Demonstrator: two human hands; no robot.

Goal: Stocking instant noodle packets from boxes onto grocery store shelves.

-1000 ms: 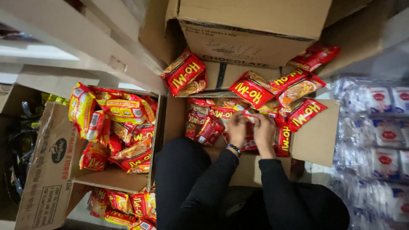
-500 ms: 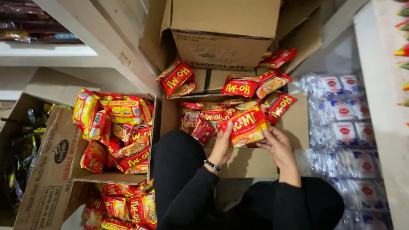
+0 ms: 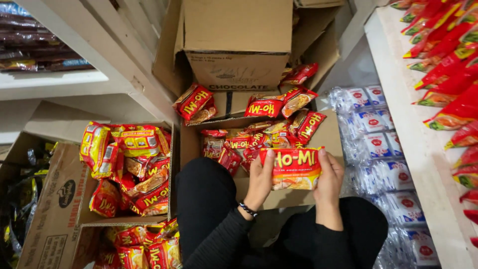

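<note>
Between my two hands I hold a red noodle packet (image 3: 295, 167) flat and face up, above the front edge of an open cardboard box (image 3: 329, 135). My left hand (image 3: 260, 180) grips its left end and my right hand (image 3: 329, 178) grips its right end. The box below holds several more red noodle packets (image 3: 259, 137), loosely piled. My knees in black trousers rest against the box front.
A second open box (image 3: 59, 199) at left holds red and yellow packets (image 3: 129, 164). A closed brown carton (image 3: 238, 45) stands behind. Clear-wrapped white packs (image 3: 378, 149) lie at right beside a white shelf (image 3: 403, 114) lined with red sachets (image 3: 448, 65).
Both hands rose out of the packet pile with one red packet and brought it toward me, turning it level. The camera view swung rightward to show the shelf.
</note>
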